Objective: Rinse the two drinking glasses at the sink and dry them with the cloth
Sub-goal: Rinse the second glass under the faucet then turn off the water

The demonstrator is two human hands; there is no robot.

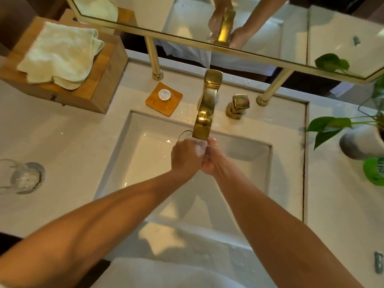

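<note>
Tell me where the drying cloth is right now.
In the head view the cloth lies folded on top of the wooden box at the upper left, on the counter left of the sink and gold tap.

Your left hand (185, 156) and right hand (212, 161) meet under the gold tap (204, 113) over the sink (133, 163), both curled round a glass (183, 133) whose rim shows beside the spout. The second glass (21, 176) stands on the bench (72, 152) at left. The cloth (60, 55) lies on a wooden box (104, 84).
</note>
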